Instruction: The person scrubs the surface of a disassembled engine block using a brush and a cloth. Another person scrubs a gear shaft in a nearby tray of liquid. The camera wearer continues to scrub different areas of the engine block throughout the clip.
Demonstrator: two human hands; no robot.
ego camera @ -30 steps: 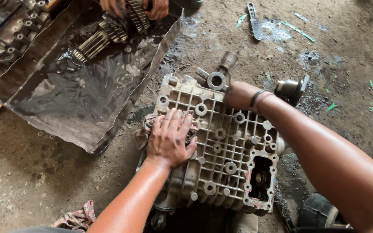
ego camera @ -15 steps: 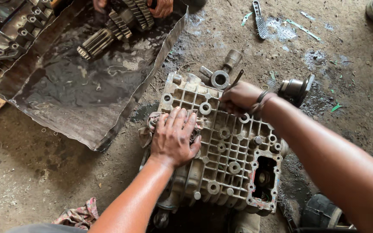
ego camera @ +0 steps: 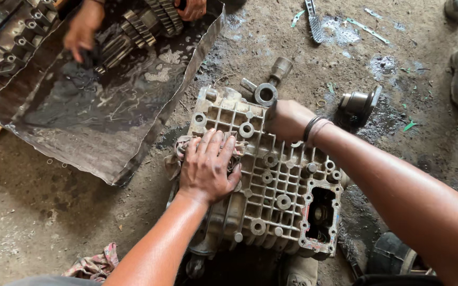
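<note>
- Oily concrete floor carries a ribbed aluminium gearbox casing.
- Left hand lies flat, fingers spread, pressing a rag on the casing's near-left corner.
- Right hand curls over its far edge; grip hidden, cannot tell.
- Beyond the casing, a co-worker's hands scrub gears in a metal tray.
- Greasy ribs could let the 2 hands slip.

**Grey metal, brown dirt, a few bright scraps**

The gearbox casing was dull silver-grey with a waffle grid of ribs. A black band circled one wrist. The metal sheet gleamed dark, oily grey. The floor was mottled brown with black stains. The rag showed faded pink-and-grey print. Green scraps dotted the dirt.
</note>
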